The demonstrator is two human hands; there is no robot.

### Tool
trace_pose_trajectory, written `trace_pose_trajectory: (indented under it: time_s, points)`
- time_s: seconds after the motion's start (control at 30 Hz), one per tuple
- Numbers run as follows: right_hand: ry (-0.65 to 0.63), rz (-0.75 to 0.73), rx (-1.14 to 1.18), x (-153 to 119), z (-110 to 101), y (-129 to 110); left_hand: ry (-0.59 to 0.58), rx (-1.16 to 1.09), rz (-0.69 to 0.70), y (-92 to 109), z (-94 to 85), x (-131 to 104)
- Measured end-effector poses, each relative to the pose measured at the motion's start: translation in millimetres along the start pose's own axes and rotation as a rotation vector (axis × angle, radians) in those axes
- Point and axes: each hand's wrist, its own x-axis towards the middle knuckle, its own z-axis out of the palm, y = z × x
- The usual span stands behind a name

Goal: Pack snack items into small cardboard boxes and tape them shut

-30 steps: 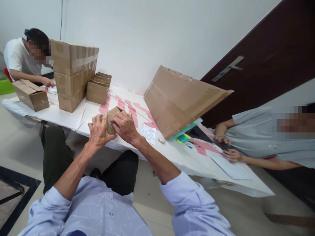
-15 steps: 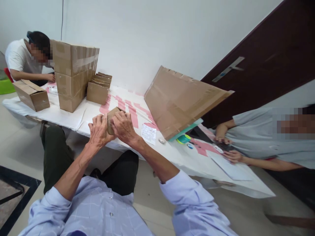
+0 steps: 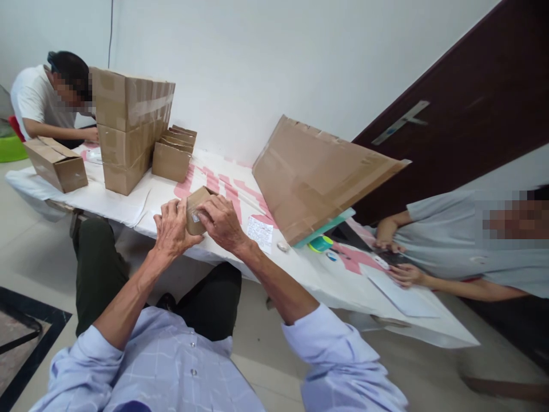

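My left hand [image 3: 171, 226] grips a small brown cardboard box [image 3: 195, 206] by its left side and underside, just over the table's front edge. A small pale sticker [image 3: 195, 218] shows on the face turned towards me. My right hand [image 3: 221, 220] is at the box's right side, fingers bent against it and the thumb close to the sticker. The box's right part is hidden behind that hand. On the table to the right lies a handwritten sheet of paper [image 3: 259, 233].
Stacked cardboard boxes [image 3: 115, 140], a row of small boxes [image 3: 171, 161] and a long box [image 3: 55, 166] stand left. A large open carton [image 3: 309, 177] leans right, with a tape roll [image 3: 321, 244] nearby. People sit at both ends of the cloth-covered table [image 3: 295, 274].
My right hand has drawn back to the right across the box's face, uncovering the pale sticker. My left hand keeps its hold, and the box stays in nearly the same place.
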Motion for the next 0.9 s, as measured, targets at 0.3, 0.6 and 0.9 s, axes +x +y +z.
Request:
trace_pose_trajectory:
  time_s: [0.3,0.6,0.9]
  points:
    - [-0.05,-0.046,-0.092,3,2,-7,0.009,-0.005,0.008,1,1.8,0]
    - [-0.005,-0.052,-0.136,1,9,-7,0.004,0.006,-0.006,6,-3.7,-1]
    - [0.106,0.017,0.099,-7,6,-12,0.021,0.0,-0.007,0,-0.9,0]
